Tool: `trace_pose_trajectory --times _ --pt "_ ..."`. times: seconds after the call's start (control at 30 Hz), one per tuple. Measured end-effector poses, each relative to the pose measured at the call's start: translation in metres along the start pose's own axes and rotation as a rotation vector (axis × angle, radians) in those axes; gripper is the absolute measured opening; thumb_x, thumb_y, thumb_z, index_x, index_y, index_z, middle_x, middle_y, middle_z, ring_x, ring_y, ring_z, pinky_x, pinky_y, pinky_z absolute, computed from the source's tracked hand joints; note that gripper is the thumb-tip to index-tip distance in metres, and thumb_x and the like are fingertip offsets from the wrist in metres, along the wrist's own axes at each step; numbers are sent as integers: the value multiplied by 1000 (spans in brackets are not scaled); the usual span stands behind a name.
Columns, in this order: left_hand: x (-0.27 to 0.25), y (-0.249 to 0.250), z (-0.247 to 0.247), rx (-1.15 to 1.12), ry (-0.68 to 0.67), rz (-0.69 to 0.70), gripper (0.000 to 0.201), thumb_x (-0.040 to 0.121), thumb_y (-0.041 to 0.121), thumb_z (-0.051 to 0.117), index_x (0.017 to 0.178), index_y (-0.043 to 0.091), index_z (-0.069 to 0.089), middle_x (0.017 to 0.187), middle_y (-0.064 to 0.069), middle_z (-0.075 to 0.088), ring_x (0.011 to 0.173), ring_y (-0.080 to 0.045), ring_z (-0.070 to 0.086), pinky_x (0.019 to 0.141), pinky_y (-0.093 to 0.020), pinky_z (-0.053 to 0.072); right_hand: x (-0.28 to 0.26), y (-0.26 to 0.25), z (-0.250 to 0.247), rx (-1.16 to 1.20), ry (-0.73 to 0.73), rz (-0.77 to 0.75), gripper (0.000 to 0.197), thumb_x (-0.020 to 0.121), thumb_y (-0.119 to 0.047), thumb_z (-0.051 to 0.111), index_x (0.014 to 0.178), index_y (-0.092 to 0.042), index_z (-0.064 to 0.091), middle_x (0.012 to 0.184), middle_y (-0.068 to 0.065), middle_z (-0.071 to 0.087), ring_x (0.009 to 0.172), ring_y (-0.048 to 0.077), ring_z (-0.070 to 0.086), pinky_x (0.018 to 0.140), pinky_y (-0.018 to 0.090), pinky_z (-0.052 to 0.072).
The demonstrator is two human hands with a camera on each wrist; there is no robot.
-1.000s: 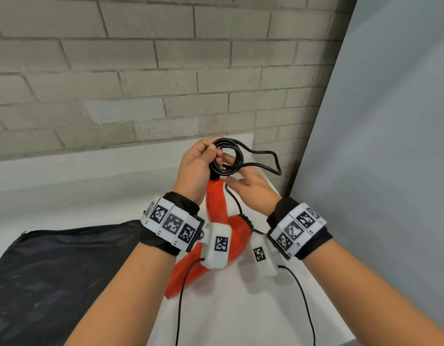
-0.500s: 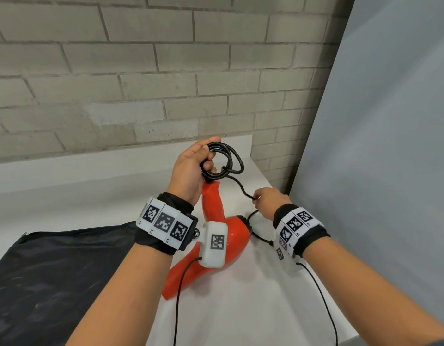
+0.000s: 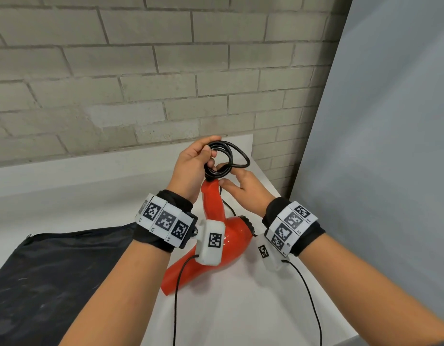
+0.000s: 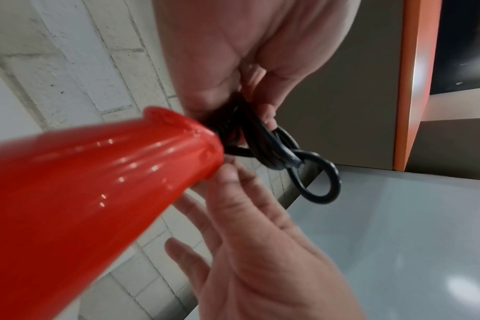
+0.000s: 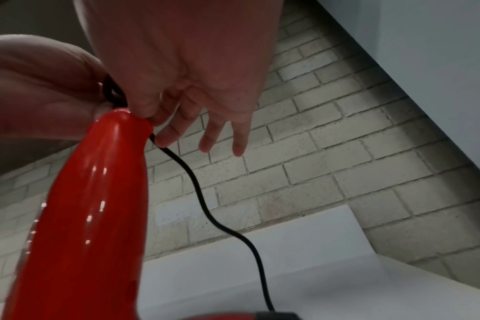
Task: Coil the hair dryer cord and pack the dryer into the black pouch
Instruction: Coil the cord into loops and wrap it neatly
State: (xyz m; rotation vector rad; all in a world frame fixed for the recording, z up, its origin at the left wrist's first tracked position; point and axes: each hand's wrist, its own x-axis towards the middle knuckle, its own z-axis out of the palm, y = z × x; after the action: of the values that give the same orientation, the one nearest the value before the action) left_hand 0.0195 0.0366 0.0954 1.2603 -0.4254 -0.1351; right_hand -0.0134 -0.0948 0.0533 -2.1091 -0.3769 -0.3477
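A red hair dryer lies on the white table with its handle pointing up and away from me. My left hand grips the coiled black cord just above the handle's end; the left wrist view shows the coil bunched under its fingers. My right hand is at the handle's end and pinches the loose cord between thumb and forefinger, the other fingers straight. That cord drops to the table. The black pouch lies flat at the left.
A brick wall stands behind the table, and a grey panel closes the right side. The table's right edge runs close beside my right hand. Thin black cables hang from both wrist cameras.
My right hand, which had drawn cord out low to the right, has come back up to the coil at the handle's end. The left hand kept its grip on the coil.
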Motion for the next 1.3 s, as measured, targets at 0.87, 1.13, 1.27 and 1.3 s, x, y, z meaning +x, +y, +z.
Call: trace_pose_trajectory --times 0.87,1.13,1.27,1.3 --pt "-16 0 8 45 106 57 35 97 31 32 86 27 65 47 17 44 50 -1 35 59 -22 34 6 1 -3 0 17 0 12 90 -9 55 93 -20 60 96 -9 64 93 -5 57 90 16 42" --pt "-17 5 16 67 58 75 14 86 11 57 73 18 56 52 16 59 50 5 52 52 -8 41 14 11 -20 -215 112 165 21 91 -12 51 100 0 66 88 16 66 83 26 58 78 37 45" --pt "-17 4 19 75 46 98 14 87 9 54 77 19 55 67 9 58 56 7 55 56 -6 43 17 -3 -26 -269 170 20 31 85 11 40 102 -1 63 80 -2 54 73 -1 50 71 10 37" --pt "-17 3 19 88 45 106 13 87 9 54 78 19 55 71 6 56 57 6 55 58 -8 44 17 -6 -25 -235 146 -17 35 81 17 37 97 1 63 77 -4 51 72 -3 50 70 8 38"
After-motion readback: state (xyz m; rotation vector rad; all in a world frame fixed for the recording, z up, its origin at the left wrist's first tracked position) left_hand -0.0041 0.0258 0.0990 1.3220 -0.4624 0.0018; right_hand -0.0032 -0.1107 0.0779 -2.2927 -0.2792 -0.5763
